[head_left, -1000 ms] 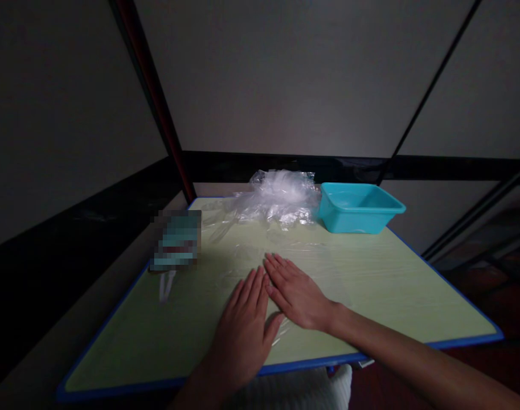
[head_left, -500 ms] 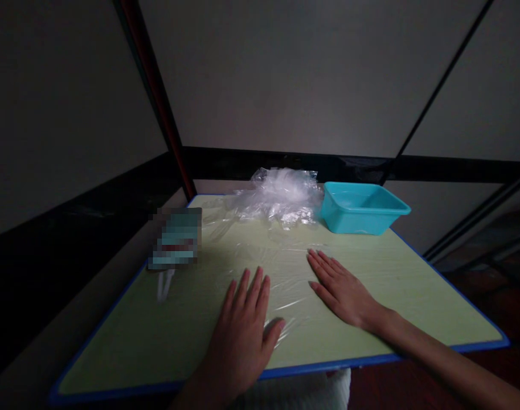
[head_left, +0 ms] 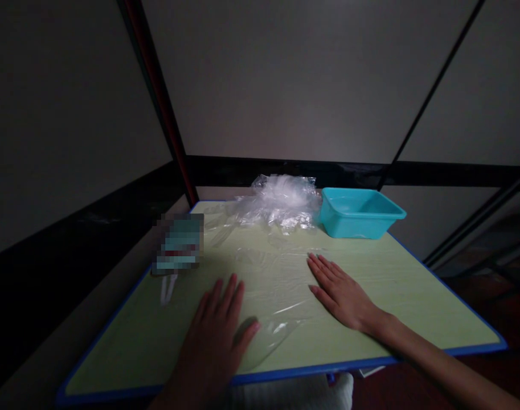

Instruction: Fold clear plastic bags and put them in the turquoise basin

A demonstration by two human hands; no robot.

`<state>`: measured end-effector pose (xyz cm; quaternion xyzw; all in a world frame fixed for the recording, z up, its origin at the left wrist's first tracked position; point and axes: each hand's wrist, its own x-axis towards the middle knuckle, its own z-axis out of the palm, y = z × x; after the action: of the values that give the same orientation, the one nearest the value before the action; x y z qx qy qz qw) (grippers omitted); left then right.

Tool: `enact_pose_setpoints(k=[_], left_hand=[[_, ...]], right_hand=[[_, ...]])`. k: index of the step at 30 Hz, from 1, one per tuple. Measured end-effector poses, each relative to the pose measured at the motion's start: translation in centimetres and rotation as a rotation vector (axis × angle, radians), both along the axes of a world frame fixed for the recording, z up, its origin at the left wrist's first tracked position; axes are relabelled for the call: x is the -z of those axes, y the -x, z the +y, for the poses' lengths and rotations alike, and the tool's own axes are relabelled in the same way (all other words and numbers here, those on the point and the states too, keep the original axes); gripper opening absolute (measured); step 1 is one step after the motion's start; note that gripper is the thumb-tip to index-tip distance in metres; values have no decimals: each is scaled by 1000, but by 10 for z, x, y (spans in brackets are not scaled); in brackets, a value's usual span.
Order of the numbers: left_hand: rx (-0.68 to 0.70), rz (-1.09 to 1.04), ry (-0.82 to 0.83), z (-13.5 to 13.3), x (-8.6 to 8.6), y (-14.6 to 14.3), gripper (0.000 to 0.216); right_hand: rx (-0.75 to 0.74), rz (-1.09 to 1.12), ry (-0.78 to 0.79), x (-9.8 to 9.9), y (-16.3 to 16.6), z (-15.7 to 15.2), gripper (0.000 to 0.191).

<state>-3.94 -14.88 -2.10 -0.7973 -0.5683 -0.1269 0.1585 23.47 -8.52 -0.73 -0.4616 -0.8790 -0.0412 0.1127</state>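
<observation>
A clear plastic bag (head_left: 277,302) lies spread flat on the pale green table (head_left: 409,296), with creases that catch the light. My left hand (head_left: 215,333) is at the bag's left side, palm down, fingers spread and thumb out. Whether it presses on the bag or hovers just over it, I cannot tell. On the bag's right part my right hand (head_left: 340,290) rests palm down, its fingers stretched out and holding nothing. Behind the flat bag sits a crumpled heap of clear plastic bags (head_left: 283,199).
A turquoise plastic basin (head_left: 357,219) stands at the back right, beside the heap. At the left edge lies a blurred-out flat item (head_left: 178,242) with a white strap (head_left: 168,289). The table has a blue rim (head_left: 302,373), and a wall panel (head_left: 285,85) rises behind it.
My left hand has moved left across the bag, and the bag's near edge now shows a loose curve. My right hand has stayed in place. The view has shifted slightly.
</observation>
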Motion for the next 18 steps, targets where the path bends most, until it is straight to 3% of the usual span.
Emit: enact_pose_setpoints(k=[5,9,14,18], left_hand=[[-87,-99,27,7,11,27,58],[-101,-226,39,23,-11,16,58],[96,-162,124,70,-56,-37,49],[305,8,235,115,-52,-55,45]], right_hand=[[1,84,147,-6,-2,0,55],[55,245,291,-17,-2,9,55],[20,231,166,-31,28,33,56],[43,115,144,-29,63,49,54]])
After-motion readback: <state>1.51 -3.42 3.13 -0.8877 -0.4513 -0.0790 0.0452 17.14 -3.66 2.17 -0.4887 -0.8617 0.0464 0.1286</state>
